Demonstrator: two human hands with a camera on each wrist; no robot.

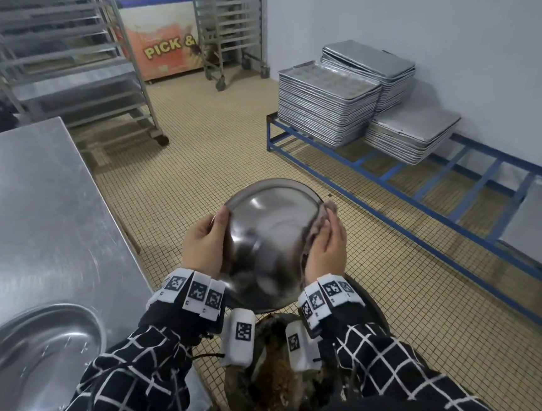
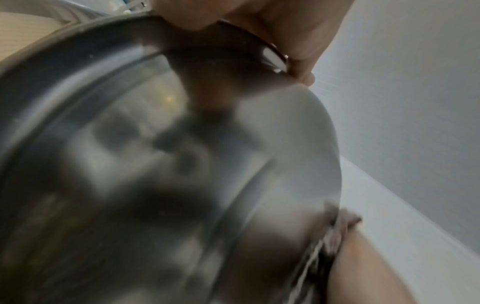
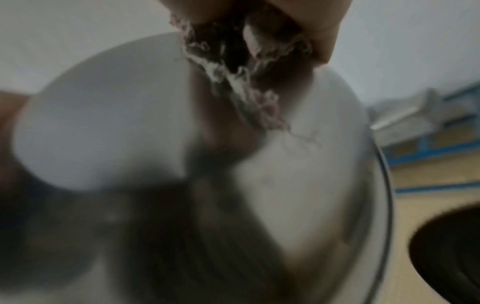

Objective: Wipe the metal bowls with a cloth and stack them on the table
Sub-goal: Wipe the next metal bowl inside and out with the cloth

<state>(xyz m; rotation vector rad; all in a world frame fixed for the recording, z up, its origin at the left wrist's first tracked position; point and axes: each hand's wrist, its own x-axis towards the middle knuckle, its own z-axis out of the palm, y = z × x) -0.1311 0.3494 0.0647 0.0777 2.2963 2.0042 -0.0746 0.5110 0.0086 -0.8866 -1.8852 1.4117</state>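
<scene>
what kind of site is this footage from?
Likely a commercial bakery or kitchen back room: stacks of metal baking trays on a blue steel frame, wheeled tray racks, a stainless steel worktable.

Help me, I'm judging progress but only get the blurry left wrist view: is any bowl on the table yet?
Observer: Yes. The head view shows a second bowl resting on the steel table.
Operator: Is the held bowl above the table?
Observer: No. The held bowl is over the tiled floor, right of the table's edge.
Operator: Who has the cloth?
Observer: The right hand presses the cloth against the held bowl's right outer side.
</scene>
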